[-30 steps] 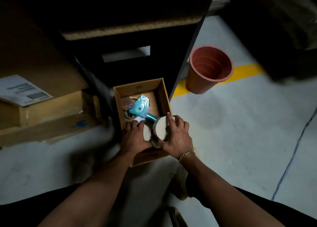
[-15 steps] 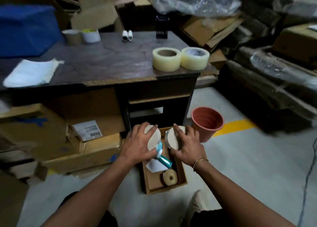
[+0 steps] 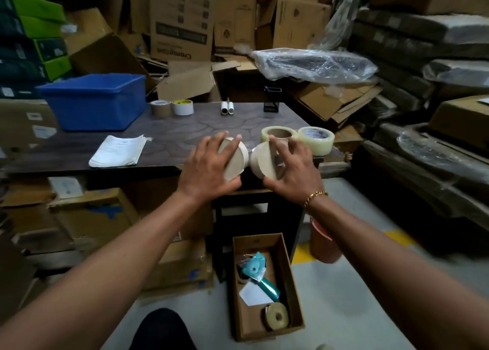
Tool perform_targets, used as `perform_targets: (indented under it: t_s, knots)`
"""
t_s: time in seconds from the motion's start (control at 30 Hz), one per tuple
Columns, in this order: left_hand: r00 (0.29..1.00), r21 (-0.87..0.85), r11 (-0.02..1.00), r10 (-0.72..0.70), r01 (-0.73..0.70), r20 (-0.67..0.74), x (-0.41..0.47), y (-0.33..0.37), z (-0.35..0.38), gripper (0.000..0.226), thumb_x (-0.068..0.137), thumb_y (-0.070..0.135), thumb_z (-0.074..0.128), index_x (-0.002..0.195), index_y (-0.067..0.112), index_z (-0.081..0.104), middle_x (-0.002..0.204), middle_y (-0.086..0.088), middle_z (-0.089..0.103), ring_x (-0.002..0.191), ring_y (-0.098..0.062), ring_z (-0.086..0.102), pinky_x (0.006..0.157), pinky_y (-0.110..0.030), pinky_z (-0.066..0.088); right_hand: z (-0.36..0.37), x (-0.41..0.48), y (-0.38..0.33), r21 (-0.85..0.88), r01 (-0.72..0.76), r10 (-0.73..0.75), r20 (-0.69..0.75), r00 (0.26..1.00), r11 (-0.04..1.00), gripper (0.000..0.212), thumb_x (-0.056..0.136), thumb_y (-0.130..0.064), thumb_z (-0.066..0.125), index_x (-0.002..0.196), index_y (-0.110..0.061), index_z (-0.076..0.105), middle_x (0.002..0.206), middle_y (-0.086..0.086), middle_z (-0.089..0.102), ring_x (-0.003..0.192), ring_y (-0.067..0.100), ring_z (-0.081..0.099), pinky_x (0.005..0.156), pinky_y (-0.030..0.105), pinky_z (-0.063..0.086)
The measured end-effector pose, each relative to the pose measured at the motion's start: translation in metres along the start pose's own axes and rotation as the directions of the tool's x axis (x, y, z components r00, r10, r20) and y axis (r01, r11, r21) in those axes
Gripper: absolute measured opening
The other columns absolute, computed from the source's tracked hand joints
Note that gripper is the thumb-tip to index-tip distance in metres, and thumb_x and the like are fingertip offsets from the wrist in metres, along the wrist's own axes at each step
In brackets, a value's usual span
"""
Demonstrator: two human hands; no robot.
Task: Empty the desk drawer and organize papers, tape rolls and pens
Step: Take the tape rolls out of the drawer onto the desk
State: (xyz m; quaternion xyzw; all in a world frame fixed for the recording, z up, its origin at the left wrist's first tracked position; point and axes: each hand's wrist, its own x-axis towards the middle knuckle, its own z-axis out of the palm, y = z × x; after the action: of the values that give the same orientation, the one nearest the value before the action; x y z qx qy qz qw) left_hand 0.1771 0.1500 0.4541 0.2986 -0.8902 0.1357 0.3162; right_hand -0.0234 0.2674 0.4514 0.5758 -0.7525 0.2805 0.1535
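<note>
My left hand (image 3: pixel 205 168) grips a beige tape roll (image 3: pixel 236 159) and my right hand (image 3: pixel 292 167) grips another beige tape roll (image 3: pixel 260 160), both held over the desk's (image 3: pixel 169 135) front edge. Two clear tape rolls (image 3: pixel 299 137) stand on the desk just behind my right hand. A stack of papers (image 3: pixel 117 151) lies at the desk's left front. The wooden drawer (image 3: pixel 266 286) sits on the floor below, holding a teal tape dispenser (image 3: pixel 258 271), a white card and a small yellowish tape roll (image 3: pixel 276 316).
A blue plastic bin (image 3: pixel 96 100), two more tape rolls (image 3: pixel 172 107), two small white rolls (image 3: pixel 227 108) and a black holder (image 3: pixel 271 99) stand at the desk's back. A terracotta pot (image 3: pixel 321 246) stands on the floor right of the drawer. Cardboard boxes are piled all around.
Both hands lifted the two beige rolls out of the drawer and raised them to the desk's front edge. The view tilted up from the floor to the desk.
</note>
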Motion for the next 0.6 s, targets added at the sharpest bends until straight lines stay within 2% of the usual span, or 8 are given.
perform_targets:
  t_s: [0.2, 0.3, 0.37, 0.6]
  knots:
    - [0.977, -0.013, 0.982, -0.188, 0.191, 0.104, 0.061, -0.033, -0.001, 0.095, 0.068, 0.068, 0.057, 0.150, 0.035, 0.025, 0.149, -0.006, 0.035, 0.129, -0.032, 0.041, 0.093, -0.050, 0.048, 0.001, 0.076, -0.021, 0.012, 0.032, -0.032, 0.073, 0.997, 0.999, 0.100, 0.057, -0.068, 0.060, 0.148, -0.043, 0.026, 0.138, 0.008, 0.039, 0.123, 0.030, 0.038, 0.096, 0.045, 0.047]
    - [0.945, -0.026, 0.960, -0.269, 0.279, 0.188, 0.087, -0.045, 0.003, 0.097, 0.065, 0.068, 0.061, 0.150, 0.035, 0.028, 0.149, -0.006, 0.037, 0.129, -0.033, 0.041, 0.094, -0.048, 0.047, 0.009, 0.114, -0.029, -0.005, 0.005, -0.004, 0.147, 0.989, 1.000, 0.102, 0.053, -0.078, 0.049, 0.146, -0.040, 0.031, 0.132, 0.010, 0.044, 0.119, 0.031, 0.042, 0.096, 0.043, 0.044]
    - [0.923, -0.020, 0.947, -0.306, 0.319, 0.235, 0.101, -0.053, 0.007, 0.097, 0.063, 0.070, 0.063, 0.148, 0.034, 0.032, 0.144, -0.006, 0.043, 0.126, -0.033, 0.044, 0.092, -0.047, 0.048, 0.017, 0.135, -0.030, -0.007, -0.014, 0.015, 0.193, 0.981, 1.000, 0.101, 0.052, -0.080, 0.048, 0.143, -0.038, 0.037, 0.129, 0.012, 0.048, 0.118, 0.033, 0.044, 0.096, 0.044, 0.043]
    - [0.862, 0.003, 0.909, -0.396, 0.416, 0.317, 0.116, -0.074, 0.033, 0.090, 0.063, 0.080, 0.057, 0.139, 0.033, 0.050, 0.135, -0.006, 0.054, 0.121, -0.031, 0.052, 0.089, -0.041, 0.046, 0.055, 0.169, -0.025, -0.073, -0.033, 0.055, 0.328, 0.943, 0.997, 0.093, 0.055, -0.080, 0.050, 0.139, -0.040, 0.043, 0.140, 0.012, 0.047, 0.128, 0.036, 0.041, 0.102, 0.050, 0.039]
